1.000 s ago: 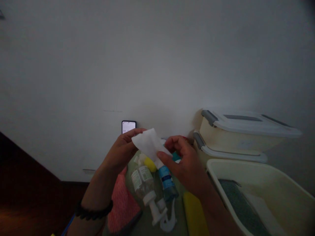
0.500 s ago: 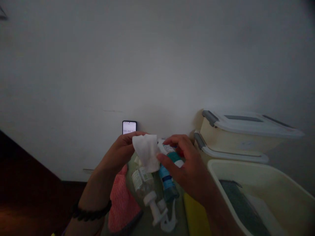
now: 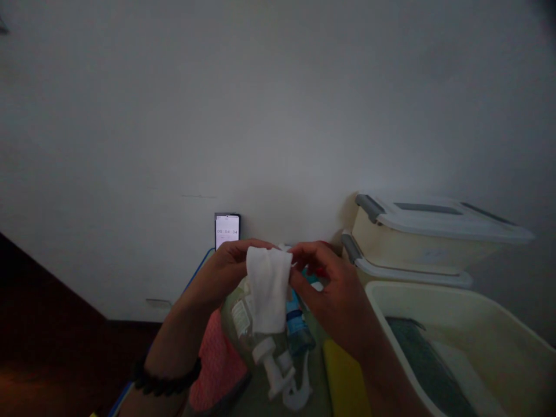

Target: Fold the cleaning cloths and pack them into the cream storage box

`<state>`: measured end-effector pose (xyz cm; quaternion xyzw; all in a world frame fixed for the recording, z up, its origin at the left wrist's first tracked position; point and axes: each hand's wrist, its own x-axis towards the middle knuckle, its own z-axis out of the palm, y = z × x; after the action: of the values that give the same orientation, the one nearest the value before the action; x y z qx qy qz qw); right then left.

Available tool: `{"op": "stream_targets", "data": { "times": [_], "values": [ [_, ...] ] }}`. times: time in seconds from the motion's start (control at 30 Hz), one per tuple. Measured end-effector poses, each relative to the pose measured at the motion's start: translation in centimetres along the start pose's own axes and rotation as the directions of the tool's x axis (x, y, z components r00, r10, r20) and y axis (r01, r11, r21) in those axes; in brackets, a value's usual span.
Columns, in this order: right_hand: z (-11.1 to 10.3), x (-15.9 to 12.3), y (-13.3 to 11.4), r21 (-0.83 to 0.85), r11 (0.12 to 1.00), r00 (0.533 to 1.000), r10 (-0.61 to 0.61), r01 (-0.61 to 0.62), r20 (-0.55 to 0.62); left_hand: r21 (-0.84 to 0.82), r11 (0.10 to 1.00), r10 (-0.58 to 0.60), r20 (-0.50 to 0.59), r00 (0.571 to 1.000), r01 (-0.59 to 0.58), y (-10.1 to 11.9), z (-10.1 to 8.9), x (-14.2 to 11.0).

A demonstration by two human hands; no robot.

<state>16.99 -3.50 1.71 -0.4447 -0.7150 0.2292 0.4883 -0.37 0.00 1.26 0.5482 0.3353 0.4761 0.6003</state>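
Observation:
A small white cloth point(image 3: 269, 292) hangs down between my two hands, its folds running lengthwise. My left hand point(image 3: 228, 263) pinches its upper left corner, with a dark beaded bracelet on that wrist. At the upper right edge, my right hand point(image 3: 328, 289) has thumb and fingertips closed on the cloth. Behind and below the cloth lie a clear pump bottle point(image 3: 271, 362) with a white pump head and a blue bottle point(image 3: 299, 330), both partly covered. A pink cloth point(image 3: 217, 365) lies beside my left forearm.
A phone point(image 3: 227, 229) showing a timer leans against the wall. To the right stand lidded storage boxes point(image 3: 421, 249) and an open cream tub point(image 3: 469, 295) with a dark green item point(image 3: 425, 359) inside. Something yellow point(image 3: 345, 379) lies under my right wrist.
My right hand has come in and taken the cloth's right edge. The cloth has gone from bunched and tilted to hanging straighter and longer, a little lower and to the right.

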Motion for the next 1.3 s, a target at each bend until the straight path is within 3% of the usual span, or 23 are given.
{"op": "stream_targets", "data": {
  "times": [0.27, 0.53, 0.8, 1.0, 1.17, 1.3],
  "values": [
    [0.1, 0.1, 0.4, 0.195, 0.975, 0.994, 0.102, -0.109, 0.047, -0.041, 0.999, 0.016, -0.045, 0.999, -0.018, -0.1, 0.2, 0.0],
    [0.1, 0.0, 0.6, 0.262, 0.961, 0.995, 0.1, -0.091, -0.021, -0.019, 1.0, -0.01, -0.06, 0.998, 0.009, 0.1, -0.5, 0.0],
    [0.1, 0.2, 0.5, 0.289, 0.949, 0.992, 0.126, -0.127, 0.024, -0.047, 0.996, -0.07, 0.096, 0.993, 0.074, 0.3, -1.5, -0.4],
    [0.2, 0.4, 0.6, 0.369, 0.911, 0.975, 0.216, -0.185, -0.045, -0.214, 0.963, -0.118, 0.201, 0.972, 0.161, 0.3, -1.6, -0.2],
    [0.5, 0.4, 0.7, 0.408, 0.892, 0.963, 0.253, -0.193, -0.098, -0.028, 0.997, -0.064, 0.079, 0.995, 0.066, 0.4, -0.7, -0.5],
    [0.6, 0.3, 0.5, 0.422, 0.88, 0.958, 0.276, -0.22, -0.077, 0.037, 0.995, -0.092, 0.055, 0.994, 0.09, 0.5, 0.0, -0.5]
  ]
}}
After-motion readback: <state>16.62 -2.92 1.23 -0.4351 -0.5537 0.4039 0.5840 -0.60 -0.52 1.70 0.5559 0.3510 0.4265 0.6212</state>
